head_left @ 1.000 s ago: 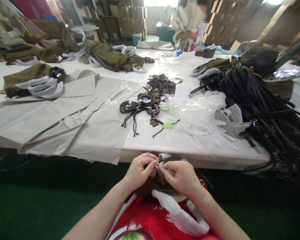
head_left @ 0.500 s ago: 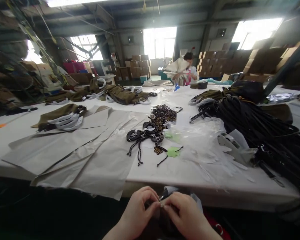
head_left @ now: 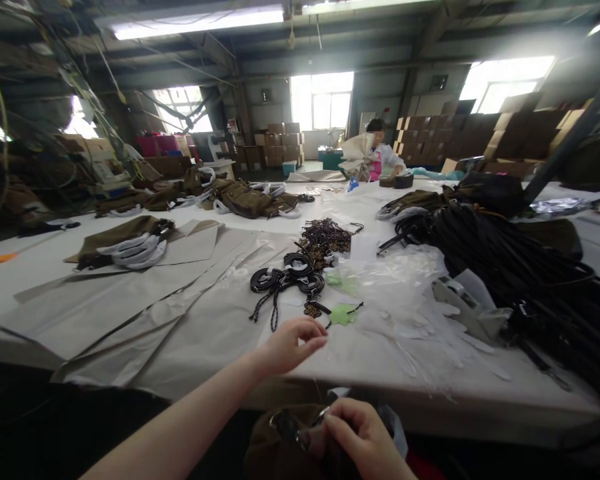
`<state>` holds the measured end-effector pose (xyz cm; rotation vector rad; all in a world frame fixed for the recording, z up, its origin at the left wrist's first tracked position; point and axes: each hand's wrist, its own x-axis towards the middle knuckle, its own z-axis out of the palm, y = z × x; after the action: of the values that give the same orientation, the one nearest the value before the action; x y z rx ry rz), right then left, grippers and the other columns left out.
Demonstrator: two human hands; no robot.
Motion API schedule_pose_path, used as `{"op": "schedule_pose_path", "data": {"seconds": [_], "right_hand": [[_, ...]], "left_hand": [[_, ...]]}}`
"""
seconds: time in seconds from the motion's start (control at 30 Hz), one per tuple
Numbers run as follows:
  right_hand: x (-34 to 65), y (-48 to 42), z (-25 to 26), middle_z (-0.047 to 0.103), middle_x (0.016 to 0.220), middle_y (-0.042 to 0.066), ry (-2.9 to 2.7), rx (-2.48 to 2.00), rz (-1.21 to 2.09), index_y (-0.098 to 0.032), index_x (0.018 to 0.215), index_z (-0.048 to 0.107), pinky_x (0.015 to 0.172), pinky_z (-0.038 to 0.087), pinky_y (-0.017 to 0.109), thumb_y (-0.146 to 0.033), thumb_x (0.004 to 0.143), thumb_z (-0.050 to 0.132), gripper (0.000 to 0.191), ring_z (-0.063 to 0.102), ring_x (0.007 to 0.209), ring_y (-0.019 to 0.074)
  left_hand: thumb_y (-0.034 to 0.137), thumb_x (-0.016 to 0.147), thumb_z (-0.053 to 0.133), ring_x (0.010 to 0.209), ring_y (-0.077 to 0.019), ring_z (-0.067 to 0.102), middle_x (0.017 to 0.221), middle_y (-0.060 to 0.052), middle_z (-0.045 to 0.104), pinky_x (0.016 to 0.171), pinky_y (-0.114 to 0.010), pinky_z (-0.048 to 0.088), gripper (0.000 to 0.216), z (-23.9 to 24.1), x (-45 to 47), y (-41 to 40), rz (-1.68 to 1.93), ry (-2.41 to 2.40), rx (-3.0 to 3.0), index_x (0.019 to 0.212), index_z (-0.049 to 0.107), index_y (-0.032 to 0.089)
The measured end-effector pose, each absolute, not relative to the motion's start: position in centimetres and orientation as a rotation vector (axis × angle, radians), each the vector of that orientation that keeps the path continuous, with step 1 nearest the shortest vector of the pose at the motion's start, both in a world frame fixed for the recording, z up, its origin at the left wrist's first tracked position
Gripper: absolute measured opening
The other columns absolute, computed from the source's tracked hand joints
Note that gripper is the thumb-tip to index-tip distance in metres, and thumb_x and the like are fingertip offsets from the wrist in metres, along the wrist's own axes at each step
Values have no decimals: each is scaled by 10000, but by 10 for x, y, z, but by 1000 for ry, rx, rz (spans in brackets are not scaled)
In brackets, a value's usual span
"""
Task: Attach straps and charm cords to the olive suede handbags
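My left hand [head_left: 293, 343] is stretched over the table's front edge, thumb apart from half-bent fingers, with nothing visible in it. Just beyond its fingertips lie a brown flower-shaped charm [head_left: 312, 309] on a braided black cord and a green flower-shaped piece [head_left: 343, 315]. My right hand [head_left: 363, 433] pinches a small metal ring [head_left: 323, 414] on a dark olive bag [head_left: 265, 443], which sits below the table edge. Another metal ring shows on the bag's left; its lower part fades into shadow.
Coiled black straps [head_left: 300, 265] lie before a heap of charms [head_left: 325, 240]. Grey sheets [head_left: 180, 320] cover the left, with a folded olive bag [head_left: 115, 243] on them. Clear plastic [head_left: 405, 280] and piled black straps [head_left: 500, 247] lie right. A person [head_left: 380, 157] works across the table.
My left hand has left the bag and moved up and forward over the table. The right hand still pinches at the bag, of which more now shows. The person opposite has lowered an arm.
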<state>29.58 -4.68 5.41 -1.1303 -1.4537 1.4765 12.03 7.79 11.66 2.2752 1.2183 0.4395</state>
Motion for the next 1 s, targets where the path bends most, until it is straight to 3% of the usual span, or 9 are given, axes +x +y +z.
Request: {"op": "schedule_pose_path", "data": {"seconds": [0.13,0.27,0.37,0.53,0.7,0.8,0.9,1.0], "right_hand": [[300,-50,49,742,734,75,-1508,-1102,1505,-169,703,685,685,506,283,-525,886,551,422,669,690,197],[307,-50,45,732,712,57,-1543,-1218,1418,-185,694,708,685,512,277,-521,857,582,394,675,695,200],[312,-50,41,739,717,63,-1541,-1220,1406,-182,699,717,675,511,276,-503,865,577,387,683,702,207],[313,-52,57,757,750,78,-1501,-1137,1476,-161,716,716,713,519,285,-433,905,560,366,700,729,209],[310,-53,75,752,757,62,-1460,-1107,1508,-157,737,725,707,517,269,-384,921,562,335,687,719,183],[311,-53,73,753,760,61,-1438,-1101,1549,-153,751,731,701,512,265,-375,919,574,319,683,720,179],[313,-54,68,760,779,67,-1374,-1096,1599,-153,757,725,706,513,271,-389,916,583,318,689,739,187],[313,-53,65,750,757,67,-1319,-1136,1628,-151,758,715,660,507,273,-420,905,593,330,674,694,183]], "left_hand": [[277,939,557,1028,-215,647,1147,-124,673,919,-367,515,273,104,147,163,365,1587,2340,1165,625,141],[356,919,617,1070,-234,619,1207,-97,625,931,-470,515,337,90,165,205,237,1734,2400,1184,601,149],[359,928,602,1035,-223,628,1139,-84,652,946,-471,496,291,90,168,202,222,1773,2459,1124,627,145],[283,931,557,1076,-293,617,1031,-165,698,1024,-470,369,269,97,169,156,355,1723,2578,1131,641,125],[420,800,718,919,-293,674,945,-129,729,896,-415,472,348,73,173,109,347,1607,2501,1024,695,155],[485,747,750,1037,-249,653,1129,-100,700,919,-327,504,534,58,161,94,430,1551,2433,1171,651,177],[270,872,585,1207,-222,565,1284,-107,621,1061,-320,431,400,50,134,87,557,1621,2363,1257,592,159],[124,777,574,1220,-272,546,1266,-137,615,1103,-395,398,412,45,104,83,573,1701,2302,1185,625,134]]}}
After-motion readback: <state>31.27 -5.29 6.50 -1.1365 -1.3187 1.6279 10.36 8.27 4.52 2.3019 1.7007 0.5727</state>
